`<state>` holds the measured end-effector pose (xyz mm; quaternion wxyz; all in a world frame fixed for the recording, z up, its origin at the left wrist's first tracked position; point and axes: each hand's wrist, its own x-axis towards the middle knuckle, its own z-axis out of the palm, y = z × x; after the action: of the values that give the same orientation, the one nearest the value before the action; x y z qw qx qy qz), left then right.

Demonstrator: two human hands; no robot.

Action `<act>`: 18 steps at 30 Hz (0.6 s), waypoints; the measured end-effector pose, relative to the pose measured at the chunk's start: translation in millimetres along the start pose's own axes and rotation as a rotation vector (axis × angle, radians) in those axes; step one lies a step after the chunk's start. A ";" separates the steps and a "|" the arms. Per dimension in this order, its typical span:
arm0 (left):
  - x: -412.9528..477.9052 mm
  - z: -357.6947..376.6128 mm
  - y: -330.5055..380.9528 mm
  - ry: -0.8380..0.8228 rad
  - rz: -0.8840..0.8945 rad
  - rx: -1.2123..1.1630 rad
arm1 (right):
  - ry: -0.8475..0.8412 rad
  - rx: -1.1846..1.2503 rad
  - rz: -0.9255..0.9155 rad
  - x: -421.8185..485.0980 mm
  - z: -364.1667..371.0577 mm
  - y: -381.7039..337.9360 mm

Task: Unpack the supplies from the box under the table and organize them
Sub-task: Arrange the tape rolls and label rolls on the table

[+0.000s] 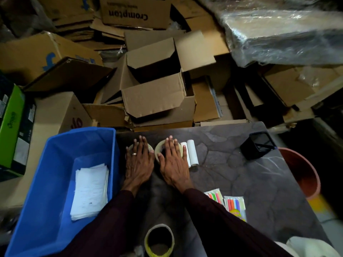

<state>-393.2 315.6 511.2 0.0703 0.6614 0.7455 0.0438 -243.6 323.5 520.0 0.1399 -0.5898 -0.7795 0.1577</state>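
1. Near tape roll [159, 242]: 1 unit, lying flat at the near edge of the table [259, 182], between the 2 sleeves; no hand on it.
2. Marker packs [234, 206]: 2 units, side by side, just right of the right forearm.
3. Blue bin [55, 164]: 1 unit, left of the table; holds 1 paper stack [91, 190].
4. Left hand [139, 162]: fingers straight and a little spread, palm pressed flat on the left tape roll [151, 148]; nothing clasped.
5. Right hand [173, 160]: fingers likewise straight, laid flat over the right tape roll [159, 148], thumb at the rim of its core hole. The 2 rolls lie just beside each other, near the far edge.
6. White rolls [192, 153]: 2 units, touching, just right of the right tape roll; the little finger lies against the nearer one.
7. Handling note (judgement): the step appears to be lining up the 2 tape rolls in 1 row with the white rolls. Keep both palms flat, slide rather than lift, press lightly and evenly, and stop short of the far edge.
8. Pen holder [258, 145]: 1 unit, black, far right of the table, well apart from the rolls.
9. Orange bucket [304, 173]: 1 unit, beyond the right edge.
10. Cardboard boxes [157, 86]: many, open or flattened, beyond the table. The box under the table is not in view.
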 end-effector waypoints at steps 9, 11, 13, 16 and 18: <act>-57.2 -28.5 49.7 0.088 0.059 -0.097 | 0.078 -0.049 0.060 -63.9 -55.2 29.8; -75.9 -32.1 63.8 0.078 0.061 -0.127 | 0.074 -0.045 0.089 -86.4 -68.7 41.4; -97.5 -35.1 80.2 0.044 0.056 -0.148 | 0.063 -0.063 0.107 -111.6 -80.7 54.9; -132.9 -35.9 106.5 0.012 0.088 -0.190 | 0.031 -0.091 0.110 -149.7 -97.1 78.1; -156.1 -34.0 124.9 0.012 0.138 -0.198 | 0.020 -0.099 0.131 -175.1 -109.3 95.4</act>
<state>-258.3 176.8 571.8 0.1274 0.7009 0.6905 0.1258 -69.5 187.9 574.8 0.1078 -0.6472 -0.7448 0.1218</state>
